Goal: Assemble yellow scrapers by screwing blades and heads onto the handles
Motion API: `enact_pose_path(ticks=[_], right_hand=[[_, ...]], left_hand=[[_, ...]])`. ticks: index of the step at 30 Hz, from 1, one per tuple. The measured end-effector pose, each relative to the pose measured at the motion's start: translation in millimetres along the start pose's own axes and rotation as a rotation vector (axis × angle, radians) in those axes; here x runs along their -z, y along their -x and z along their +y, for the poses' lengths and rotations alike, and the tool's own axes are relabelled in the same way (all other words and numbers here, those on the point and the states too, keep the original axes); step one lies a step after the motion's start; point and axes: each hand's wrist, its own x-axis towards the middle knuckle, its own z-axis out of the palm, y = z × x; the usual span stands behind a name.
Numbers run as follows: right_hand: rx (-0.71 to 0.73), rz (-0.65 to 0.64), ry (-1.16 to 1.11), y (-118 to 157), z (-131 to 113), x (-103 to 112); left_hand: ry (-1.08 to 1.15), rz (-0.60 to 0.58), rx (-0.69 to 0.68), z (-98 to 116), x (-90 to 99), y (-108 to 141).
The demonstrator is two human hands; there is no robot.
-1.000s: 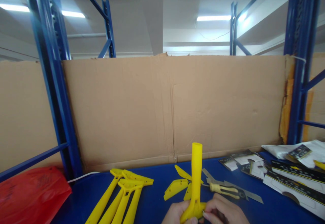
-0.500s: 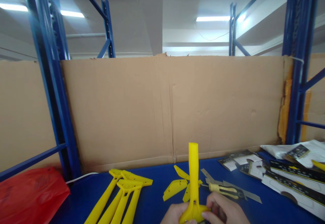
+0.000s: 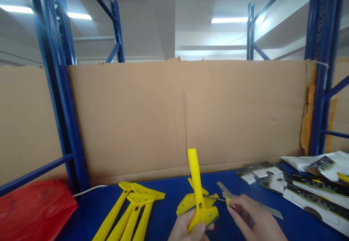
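Note:
My left hand point(image 3: 185, 228) is closed around the head of a yellow plastic scraper point(image 3: 195, 175), its handle pointing up and leaning slightly left. A screw head shows on the right of the scraper's head, and a dark strip runs along its lower edge. On the right, my right hand point(image 3: 255, 215) has its fingers around the handle of a screwdriver point(image 3: 231, 201), which lies on the blue table with its shaft toward the left. Loose yellow plates point(image 3: 185, 202) lie behind the scraper, partly covered by it. Thin metal blades point(image 3: 269, 210) rest beneath and beside the screwdriver.
Several yellow scraper handles point(image 3: 133, 206) lie left on the blue table point(image 3: 163, 230). A red bag point(image 3: 38, 208) sits at far left. Black-and-white printed cards point(image 3: 316, 204) and a plastic bag point(image 3: 300, 162) lie right. Cardboard point(image 3: 136, 124) walls the back between blue posts point(image 3: 324, 88).
My right hand has left the scraper's head and moved right onto the screwdriver. The scraper, in my left hand, has shifted left and tilted, exposing the screw.

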Motion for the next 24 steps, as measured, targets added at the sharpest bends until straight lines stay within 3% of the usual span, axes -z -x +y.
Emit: enact_pose_path(ticks=[5,11,15,21,24], right_hand=[[-0.022,0.065,0.261,-9,14,13],[-0.209,-0.229,0.457,-10,29,11],[-0.226,-0.349,0.462,-9,30,11],[-0.229,-0.230,0.218,-9,27,12],[-0.234,-0.085,0.080,-11,20,16]], left_hand=[[0.105,0.171,0.070,9,3.7,-1],[0.157,0.300,-0.005,14,14.6,0],[0.148,0.375,-0.019,14,18.7,-1],[0.106,0.378,-0.014,11,16.5,-4],[0.085,0.376,-0.009,11,15.5,-3]])
